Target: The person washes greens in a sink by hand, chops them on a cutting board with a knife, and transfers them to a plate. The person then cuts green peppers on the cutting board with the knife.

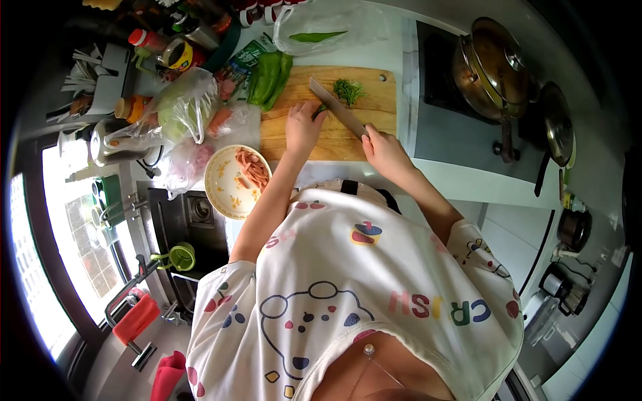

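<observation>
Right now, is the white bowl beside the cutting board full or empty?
The white bowl is partly filled: pinkish strips lie on the side nearer the wooden cutting board, leaving much of the bowl's inside uncovered.

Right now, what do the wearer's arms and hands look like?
Left hand and right hand: bare, no gloves, rings or watch visible. Forearms: uncovered, no cables. Short, loose white sleeves on both: left sleeve printed with red cherries and blue spots, right sleeve with a dark-outlined cartoon.
</observation>
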Tool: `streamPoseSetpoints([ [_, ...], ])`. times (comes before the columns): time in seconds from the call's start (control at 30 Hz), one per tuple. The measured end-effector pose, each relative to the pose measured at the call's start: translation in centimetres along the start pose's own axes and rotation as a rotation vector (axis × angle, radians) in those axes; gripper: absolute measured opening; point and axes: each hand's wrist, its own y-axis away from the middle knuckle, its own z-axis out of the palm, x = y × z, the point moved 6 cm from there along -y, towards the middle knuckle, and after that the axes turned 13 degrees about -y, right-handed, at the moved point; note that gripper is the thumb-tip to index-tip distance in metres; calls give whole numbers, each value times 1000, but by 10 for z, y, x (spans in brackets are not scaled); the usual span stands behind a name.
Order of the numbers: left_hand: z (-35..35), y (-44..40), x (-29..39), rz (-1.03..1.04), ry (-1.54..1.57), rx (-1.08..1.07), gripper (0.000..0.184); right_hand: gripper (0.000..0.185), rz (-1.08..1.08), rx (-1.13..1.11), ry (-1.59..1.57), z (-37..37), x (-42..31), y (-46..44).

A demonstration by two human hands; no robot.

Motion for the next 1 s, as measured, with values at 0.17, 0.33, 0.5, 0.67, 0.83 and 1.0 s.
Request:
streamPoseSetpoints([
  [0.17, 6, -2, -1, 92, -56, 19, 11, 15, 42, -44, 60, 5, 1, 2],
  [0.33, 9, -5, 1, 105, -84, 4, 6, 14, 61, -64, 42, 6, -7, -1],
  [0.5, 12, -7, 0, 88, -98, -20, 5, 16, 121, -99, 60, 11, -6, -11],
  [0.67, 9, -7, 1, 93, -56, 21, 4, 24, 141, -34, -2, 15, 9, -19],
  [0.83, 10, -8, -3, 103, -41, 19, 3, 37, 204, 29, -16, 5, 15, -14],
  [1.0, 25, -21, 3, 44, -23, -82, 8, 36, 208, 79, -21, -13, 20, -5],
])
